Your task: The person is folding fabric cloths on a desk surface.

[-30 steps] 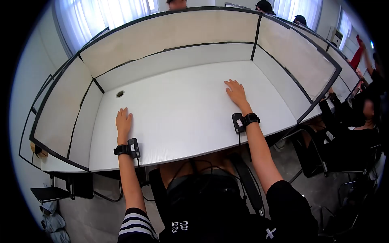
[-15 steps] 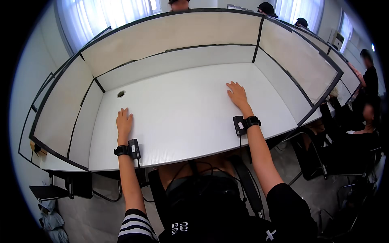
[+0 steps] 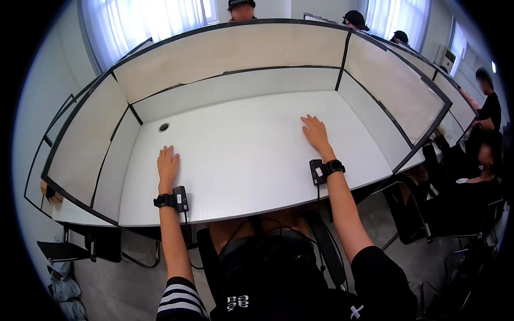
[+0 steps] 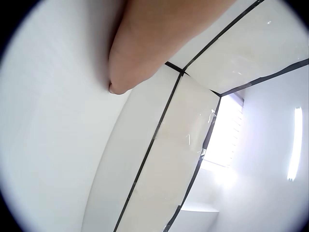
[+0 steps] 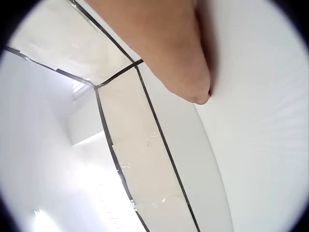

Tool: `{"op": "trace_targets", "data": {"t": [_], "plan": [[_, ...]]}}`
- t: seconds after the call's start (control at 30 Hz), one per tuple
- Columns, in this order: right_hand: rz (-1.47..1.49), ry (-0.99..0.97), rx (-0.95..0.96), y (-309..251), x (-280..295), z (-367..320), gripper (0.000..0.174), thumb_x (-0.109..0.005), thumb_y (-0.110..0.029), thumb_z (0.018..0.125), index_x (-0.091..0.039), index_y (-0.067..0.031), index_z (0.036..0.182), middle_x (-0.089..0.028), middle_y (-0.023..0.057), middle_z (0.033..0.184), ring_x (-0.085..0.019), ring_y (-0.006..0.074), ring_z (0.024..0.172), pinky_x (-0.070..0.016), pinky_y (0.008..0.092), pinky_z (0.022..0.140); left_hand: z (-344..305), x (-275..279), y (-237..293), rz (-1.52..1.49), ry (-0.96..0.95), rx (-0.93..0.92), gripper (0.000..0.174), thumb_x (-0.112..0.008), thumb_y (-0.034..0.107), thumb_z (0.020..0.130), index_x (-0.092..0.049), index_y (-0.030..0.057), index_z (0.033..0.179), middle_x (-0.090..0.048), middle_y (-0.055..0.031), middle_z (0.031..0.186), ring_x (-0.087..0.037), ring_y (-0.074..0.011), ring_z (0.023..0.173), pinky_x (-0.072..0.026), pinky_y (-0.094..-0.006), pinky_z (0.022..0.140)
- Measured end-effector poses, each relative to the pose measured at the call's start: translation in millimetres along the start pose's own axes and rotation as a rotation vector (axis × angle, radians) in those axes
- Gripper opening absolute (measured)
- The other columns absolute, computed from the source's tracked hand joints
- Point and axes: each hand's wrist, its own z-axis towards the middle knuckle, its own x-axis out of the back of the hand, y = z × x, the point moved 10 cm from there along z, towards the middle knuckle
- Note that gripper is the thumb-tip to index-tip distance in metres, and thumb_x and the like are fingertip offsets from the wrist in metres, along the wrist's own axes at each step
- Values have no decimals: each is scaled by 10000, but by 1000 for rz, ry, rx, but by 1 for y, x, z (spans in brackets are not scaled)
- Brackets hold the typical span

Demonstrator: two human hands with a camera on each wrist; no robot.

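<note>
Palm down on the white desk (image 3: pixel 235 155), the left hand (image 3: pixel 168 165) rests at the left side with its fingers extended. The right hand (image 3: pixel 316 132) lies farther back on the right, its fingers spread and relaxed. Neither hand holds anything. Each wrist wears a black strap with a small black camera box. In the left wrist view the side of the left hand (image 4: pixel 145 46) meets the white surface, most fingers hidden. The right wrist view shows the right hand (image 5: pixel 161 46) against the desk in the same way.
Low panels with black edging, such as the back panel (image 3: pixel 230 51), enclose the desk on three sides. A round cable hole (image 3: pixel 164 127) sits at the back left. Cables hang from the wrist cameras. Other people sit or stand beyond the panels and at the right.
The head view has shifted slightly, so the desk and panels appear lower. Both hands stay in place on the desk. At the far right, a person in black has come into view standing.
</note>
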Motion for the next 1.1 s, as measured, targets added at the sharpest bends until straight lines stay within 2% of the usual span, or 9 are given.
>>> {"op": "trace_targets", "data": {"t": [0.13,0.3,0.37,1.1], "plan": [[-10,-33,-16,0,-1,2,423,-482,-263,874,-496,-201,1292,-390,89,1414,-288,306,1335,-182,489,1090,1,-3,-4,-35,36,-12,454,-523,258,858,-486,72,1271,-409,-219,1360,-355,-400,1266,-282,-466,1039],[-9,-7,8,-2,2,-1,404,-495,-261,879,-499,-186,1276,-395,88,1405,-299,298,1326,-207,496,1083,1,-2,-3,9,45,-34,452,-522,259,860,-486,72,1270,-417,-218,1351,-363,-402,1257,-290,-475,1030],[-18,4,18,0,0,0,403,-495,-261,879,-500,-186,1276,-396,89,1404,-302,299,1325,-211,496,1081,0,-2,-1,29,19,-22,431,-504,252,884,-481,68,1272,-407,-219,1359,-356,-410,1264,-296,-453,1049],[-24,-19,-1,1,-2,1,417,-499,-270,872,-495,-200,1283,-390,81,1410,-302,299,1325,-205,497,1082,0,1,-1,-2,27,-32,430,-511,254,879,-486,67,1265,-407,-237,1351,-364,-414,1252,-307,-444,1044]]}}
